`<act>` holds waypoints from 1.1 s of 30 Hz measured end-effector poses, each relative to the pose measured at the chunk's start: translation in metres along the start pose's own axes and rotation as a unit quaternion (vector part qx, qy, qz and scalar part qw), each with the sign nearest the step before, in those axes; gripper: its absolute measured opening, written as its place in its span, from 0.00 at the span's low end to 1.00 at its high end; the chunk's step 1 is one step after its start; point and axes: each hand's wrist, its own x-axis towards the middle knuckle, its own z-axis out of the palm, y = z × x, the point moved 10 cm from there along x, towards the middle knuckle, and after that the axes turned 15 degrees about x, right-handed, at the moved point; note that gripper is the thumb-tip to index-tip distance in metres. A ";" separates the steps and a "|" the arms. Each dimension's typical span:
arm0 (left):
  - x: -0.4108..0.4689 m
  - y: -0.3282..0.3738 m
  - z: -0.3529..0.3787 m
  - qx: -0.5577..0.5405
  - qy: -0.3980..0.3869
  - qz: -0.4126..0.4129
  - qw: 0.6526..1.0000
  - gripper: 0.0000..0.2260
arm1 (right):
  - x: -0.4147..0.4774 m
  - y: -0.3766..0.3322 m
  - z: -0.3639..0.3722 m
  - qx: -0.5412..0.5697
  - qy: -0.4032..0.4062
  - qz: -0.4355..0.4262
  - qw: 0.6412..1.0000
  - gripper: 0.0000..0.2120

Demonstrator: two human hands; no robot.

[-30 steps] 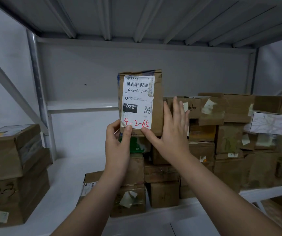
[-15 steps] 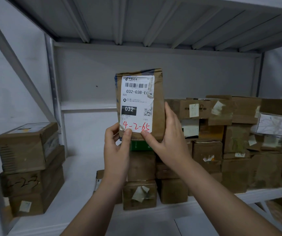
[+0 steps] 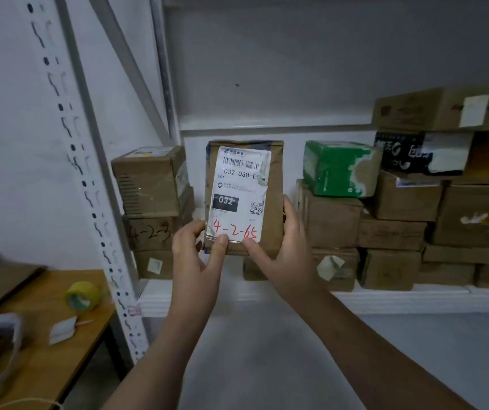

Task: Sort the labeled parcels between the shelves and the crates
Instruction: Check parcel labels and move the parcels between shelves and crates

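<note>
I hold a brown cardboard parcel (image 3: 272, 184) upright in front of the shelf, its white label reading 032-038 and a red handwritten 4-2-65 facing me. My left hand (image 3: 198, 258) pinches its lower left corner, thumb on the label. My right hand (image 3: 287, 253) grips the lower right edge, thumb on the front and fingers behind. The parcel hangs in the gap between a left stack of brown boxes (image 3: 151, 199) and a larger pile topped by a green box (image 3: 339, 168).
The white shelf board (image 3: 414, 300) carries many brown cartons on the right. A perforated grey upright (image 3: 89, 184) stands at left. A wooden table (image 3: 45, 350) at lower left holds a yellow tape roll (image 3: 83, 295), a cardboard piece and white items.
The parcel has come down from above the pile and away from it, to the gap between the stacks. My view dropped and swung left, revealing the table.
</note>
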 end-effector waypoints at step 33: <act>0.040 -0.115 0.103 0.572 -0.216 0.169 0.773 0.26 | 0.023 0.158 0.099 -0.194 -0.195 0.057 0.960 0.22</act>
